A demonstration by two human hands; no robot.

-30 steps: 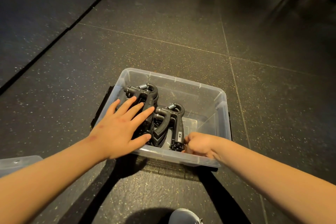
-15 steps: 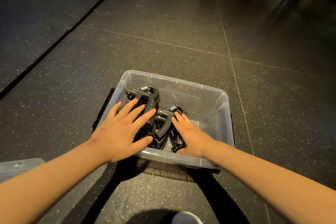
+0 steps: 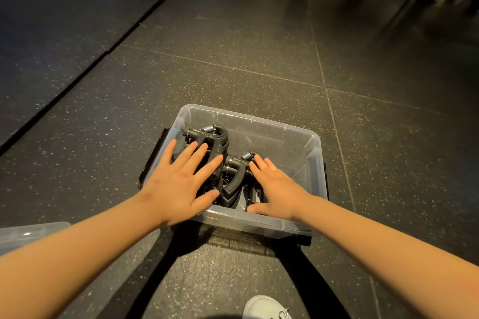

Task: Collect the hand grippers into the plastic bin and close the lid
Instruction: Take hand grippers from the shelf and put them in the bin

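Floor (image 3: 259, 59): dark speckled rubber tiles with seams running away, open on every side of the bin. Furniture legs stand only at the far top right, well apart.

Plastic bin (image 3: 259, 119): clear, lidless, sits on the floor just ahead of the person. Black latch (image 3: 153, 160) hangs down on its left side. The right half of the interior is free; the near rim runs under both wrists.

Hand grippers (image 3: 207, 136): black with metal springs, piled in the bin's left and centre, touching one another. Exact count cannot be told.

Left hand (image 3: 178, 184): grip fully open, fingers straight and spread, palm laid flat on the left pile, holding nothing.

Right hand (image 3: 277, 189): grip open too, fingers straight, resting on the centre gripper, thumb by the near wall.

Lid (image 3: 26, 234): clear corner at the left edge, on the floor, apart from the bin.

Shoe (image 3: 264, 308): pale toe at the bottom edge.
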